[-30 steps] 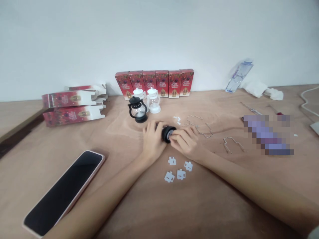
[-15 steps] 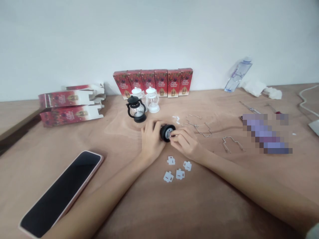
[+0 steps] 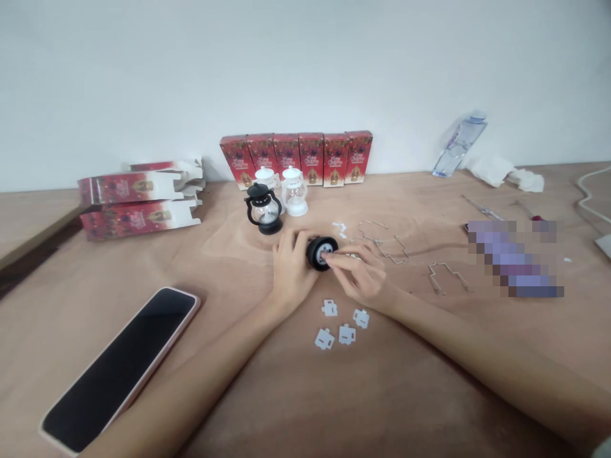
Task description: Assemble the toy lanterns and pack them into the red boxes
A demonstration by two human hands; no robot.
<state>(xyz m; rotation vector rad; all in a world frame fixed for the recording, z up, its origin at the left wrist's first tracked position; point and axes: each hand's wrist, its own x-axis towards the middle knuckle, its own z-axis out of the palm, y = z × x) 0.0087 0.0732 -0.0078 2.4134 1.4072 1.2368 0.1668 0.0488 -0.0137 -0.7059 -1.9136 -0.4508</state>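
My left hand (image 3: 292, 270) is wrapped round a black round part (image 3: 315, 253), whose open end with a pale inside faces my right hand. The fingertips of my right hand (image 3: 359, 272) reach into that open end; whatever they pinch, if anything, is too small to make out. Several flat white cut-out pieces (image 3: 347, 334) lie on the table just below my hands. Beyond my left hand stand a black lantern (image 3: 265, 213) and two white lanterns (image 3: 295, 194). Bent wire pieces (image 3: 446, 270) lie to the right of my right hand.
Red boxes (image 3: 311, 159) stand along the wall, and opened boxes (image 3: 138, 217) lie at the left. A phone (image 3: 119, 369) rests at the near left. Toward the right are a bottle (image 3: 459, 145), crumpled tissue (image 3: 489, 170), a screwdriver (image 3: 529, 212) and a blurred-out purple object (image 3: 513, 259).
The fingers of my right hand have shifted at the opening, the other fingers now more spread. My left hand keeps its hold. The whole view has moved slightly.
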